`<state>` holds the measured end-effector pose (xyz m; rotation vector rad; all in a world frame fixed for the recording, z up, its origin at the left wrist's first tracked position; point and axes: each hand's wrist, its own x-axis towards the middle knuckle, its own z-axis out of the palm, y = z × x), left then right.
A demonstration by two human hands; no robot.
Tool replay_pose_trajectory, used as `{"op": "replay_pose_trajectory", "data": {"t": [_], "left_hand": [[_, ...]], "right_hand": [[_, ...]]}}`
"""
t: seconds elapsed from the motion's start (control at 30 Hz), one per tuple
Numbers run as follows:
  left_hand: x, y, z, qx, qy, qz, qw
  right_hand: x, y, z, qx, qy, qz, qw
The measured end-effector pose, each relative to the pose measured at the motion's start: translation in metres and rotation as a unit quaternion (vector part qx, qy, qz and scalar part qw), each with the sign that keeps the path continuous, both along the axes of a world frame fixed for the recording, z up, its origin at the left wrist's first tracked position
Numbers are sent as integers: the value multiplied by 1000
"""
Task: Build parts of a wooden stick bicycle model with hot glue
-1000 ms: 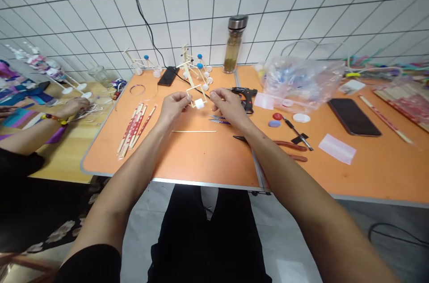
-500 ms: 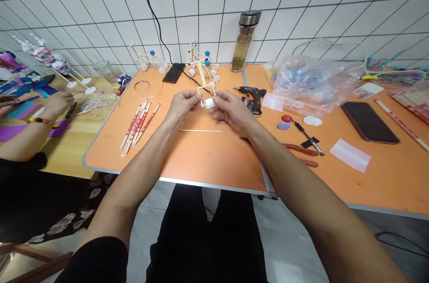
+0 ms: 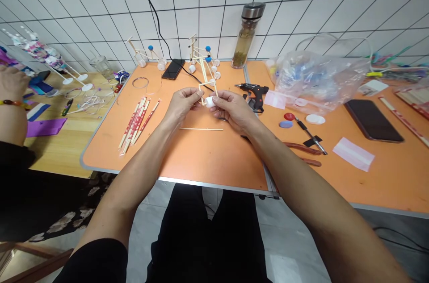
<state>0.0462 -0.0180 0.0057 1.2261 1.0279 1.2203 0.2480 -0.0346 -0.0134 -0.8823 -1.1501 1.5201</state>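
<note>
Both my hands meet above the orange table (image 3: pixel 201 158). My left hand (image 3: pixel 182 102) pinches a small frame of thin wooden sticks (image 3: pixel 207 86) at its left side. My right hand (image 3: pixel 231 109) pinches the same frame where a white bottle cap (image 3: pixel 209 101) sits on it. A loose wooden stick (image 3: pixel 201 129) lies on the table just below my hands. Behind them stand two stick models with blue and white caps (image 3: pixel 203 60).
Wrapped chopsticks (image 3: pixel 138 123) lie to the left, a glue gun (image 3: pixel 254 92), pliers (image 3: pixel 303 149), loose caps (image 3: pixel 286 120), a plastic bag (image 3: pixel 318 78) and a phone (image 3: pixel 373 120) to the right. A bottle (image 3: pixel 246 35) stands at the wall. Another person's hand (image 3: pixel 11 84) is at far left.
My hands have drawn closer together around the stick frame and cap. The other person's hand at the left rose off the wooden table. The camera shifted slightly.
</note>
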Motion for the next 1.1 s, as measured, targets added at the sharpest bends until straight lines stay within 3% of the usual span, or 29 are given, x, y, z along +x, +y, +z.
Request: {"op": "replay_pose_trajectory", "data": {"t": [0.37,0.77,1.1], "left_hand": [[-2,1,-5,18,10,-6,1000],[-2,-1,-3,-11,18,3,1000],[-3,-1,-3,-9,1,-4,1000]], "right_hand": [[2,3,-3,24,-12,-10,1000],[12,8,2,81,-117,-63,988],[11,5,8,68,-108,-62,990]]}}
